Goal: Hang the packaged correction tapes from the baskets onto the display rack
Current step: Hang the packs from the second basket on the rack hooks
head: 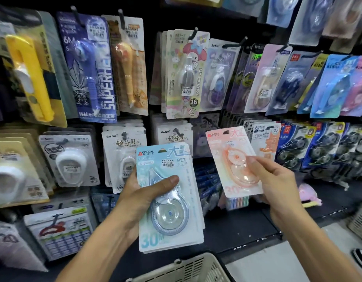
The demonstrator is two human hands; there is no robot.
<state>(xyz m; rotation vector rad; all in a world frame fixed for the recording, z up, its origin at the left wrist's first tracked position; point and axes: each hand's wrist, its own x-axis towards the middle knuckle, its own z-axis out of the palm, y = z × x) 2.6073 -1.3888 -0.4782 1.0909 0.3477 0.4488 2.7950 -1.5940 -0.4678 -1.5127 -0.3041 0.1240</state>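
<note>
Between both hands (274, 181), blue pack (170, 200) left, pink pack (233, 161) right.

blue tape stack (170, 198): upright | pink tape pack (235, 161): tilted, at rack

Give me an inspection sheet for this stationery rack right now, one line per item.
Surface: black display rack, hooks crowded with carded stationery.
Job's things: blue pack stack in left hand; pink pack in right hand, raised near a hook.
Clutter: pink item on the ledge.
Grips: left thumb across the stack; right pinches the pink pack.
Cables: nothing seen.
Surroundings: basket below; second basket at right.
</note>
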